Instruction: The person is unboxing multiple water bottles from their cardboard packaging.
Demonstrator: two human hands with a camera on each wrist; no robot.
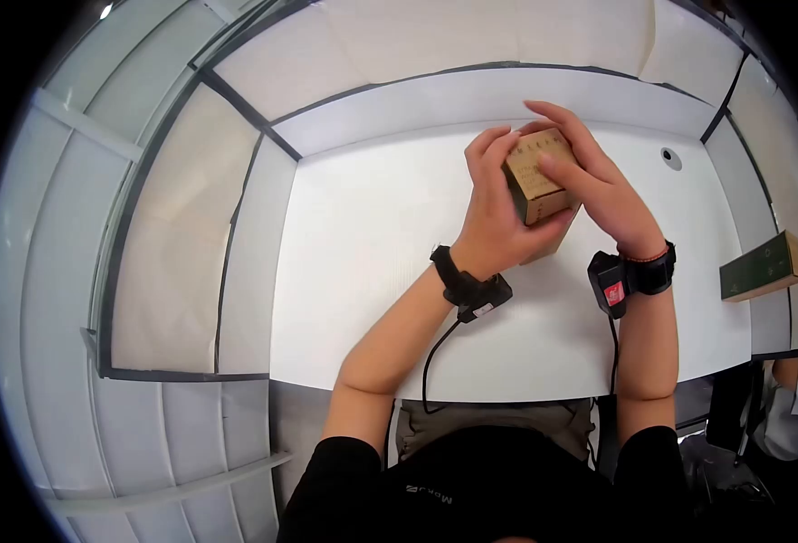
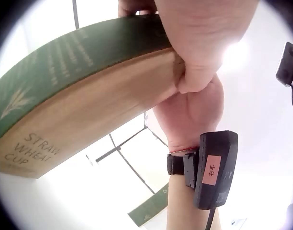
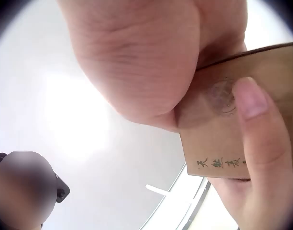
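Observation:
Over the white table, both hands hold a cardboard cup box (image 1: pixel 540 176) between them. My left hand (image 1: pixel 491 213) grips its left side, fingers on the far part and thumb along the near end. From the right, my right hand (image 1: pixel 605 195) holds it, thumb on the upper face and one finger raised beyond the far edge. In the left wrist view the box (image 2: pixel 93 103) shows a green side with pale print and a brown side reading "STRAW WHEAT CUP". The right wrist view shows dark characters and a round mark on the brown box face (image 3: pixel 211 139). The fingers behind the box are partly hidden.
A second green box (image 1: pixel 761 269) stands at the right side by the low partition. The white table (image 1: pixel 372 271) has partitions at its back and both sides, and a round cable hole (image 1: pixel 670 158) at back right. Cables hang from both wrist cameras.

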